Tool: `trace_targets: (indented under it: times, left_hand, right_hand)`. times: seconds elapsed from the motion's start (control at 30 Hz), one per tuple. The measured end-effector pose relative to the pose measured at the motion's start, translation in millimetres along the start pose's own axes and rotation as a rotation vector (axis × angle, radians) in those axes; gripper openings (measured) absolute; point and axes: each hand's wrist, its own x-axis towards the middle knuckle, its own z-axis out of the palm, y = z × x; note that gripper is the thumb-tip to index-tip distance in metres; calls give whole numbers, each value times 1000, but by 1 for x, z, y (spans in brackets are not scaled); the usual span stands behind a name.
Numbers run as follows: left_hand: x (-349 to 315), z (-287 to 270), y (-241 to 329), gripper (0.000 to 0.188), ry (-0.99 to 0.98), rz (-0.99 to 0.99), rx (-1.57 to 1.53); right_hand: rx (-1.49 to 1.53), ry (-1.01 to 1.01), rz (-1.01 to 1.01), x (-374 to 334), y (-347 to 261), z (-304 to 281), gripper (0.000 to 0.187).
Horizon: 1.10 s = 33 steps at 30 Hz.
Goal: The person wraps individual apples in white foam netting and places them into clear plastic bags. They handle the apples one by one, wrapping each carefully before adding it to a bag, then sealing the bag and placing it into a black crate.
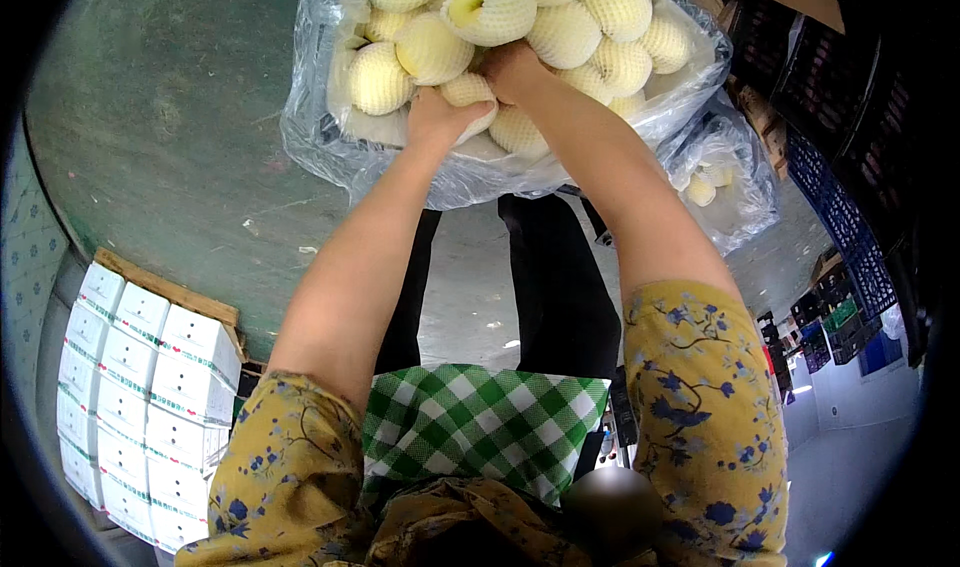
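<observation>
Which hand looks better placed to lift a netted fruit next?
Probably the left hand: its thumb lies across a netted fruit, while the right hand has its fingers out of sight.

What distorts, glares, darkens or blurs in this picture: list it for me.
Head view: the fisheye bows the stacked white cartons and leaves black corners; head view: the plastic liner glints; head view: the black crates at upper right sink into shadow; head view: a round patch beside the green-checked apron is blurred past recognition, while the foam-netted fruit looks fairly sharp.
</observation>
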Motion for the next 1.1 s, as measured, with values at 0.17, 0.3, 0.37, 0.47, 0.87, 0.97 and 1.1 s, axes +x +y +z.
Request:
trace_targets:
  times: [0.17,0.3,0.37,0.47,0.87,0.97,1.1]
  left_hand:
    - [35,0,-22,78,-253,-98,-50]
    - [29,-22,-24,68,-391,-78,-373]
    - [29,-29,-22,62,-461,-109,-450]
    - [41,-24,-16,58,-505,-248,-263]
    - [37,-47,-17,61,-743,-259,-695]
    - [15,-75,-21,70,-844,-156,-880]
    - [-3,-119,-13,81,-930,86,-1045]
  right_hand:
    - [64,-20,4,12,3,27,35]
    - [24,-66,1,6,5,3,34]
    - [25,-96,72,14,1,3,38]
    - [-10,-64,153,39,-3,21,45]
    - [-15,-27,80,33,-10,-9,45]
    - [-11,-65,167,56,-17,11,44]
    - [-51,-169,217,58,-21,10,43]
